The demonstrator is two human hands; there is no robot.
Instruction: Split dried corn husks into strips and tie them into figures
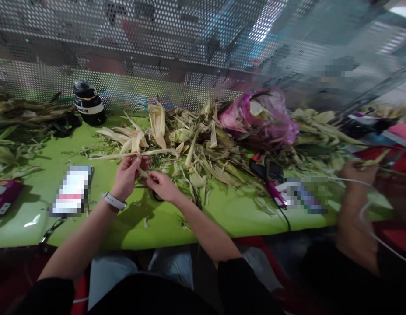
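Between my two hands is a pale bundle of dried corn husk (134, 141), its strips spreading upward and out to both sides. My left hand (126, 175), with a white band at the wrist, is closed around the bundle's lower part. Just to its right, my right hand (162, 186) pinches a thin husk strip (143, 172) hanging below the bundle. Behind my hands lies a heap of loose corn husks (203, 148). A dark looped object (157, 196), perhaps scissor handles, is partly hidden under my right hand.
A phone (71, 192) lies left on the green table (114, 229). A dark bottle (89, 103) stands behind, near the perforated metal screen (140, 52). A pink plastic bag (260, 116) sits right of the heap. At far right, a co-worker's hand (358, 173) holds a husk strip.
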